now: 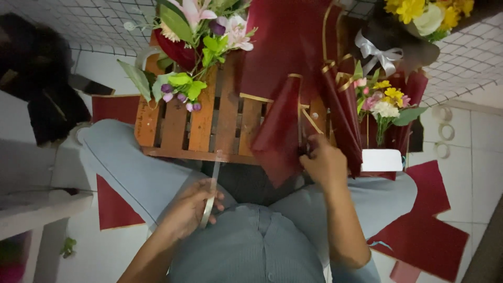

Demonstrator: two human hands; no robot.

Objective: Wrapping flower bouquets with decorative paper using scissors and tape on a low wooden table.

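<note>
Red wrapping paper [280,131] pinched by raised right hand [323,161].

Dim, warm indoor light; the white floor tiles [479,128] at right look brightest, the left edge falls into dark shadow, and everything is softly blurred, edges bowed

Slatted orange-brown wooden crate [209,123] shows a worn, matt grain. Dark red wrapping paper sheet [280,131] looks smooth and faintly glossy, gold-edged. Slim metal scissors [211,191] glint dully. Grey ribbed cloth trousers [246,246] look soft, matt.
</note>
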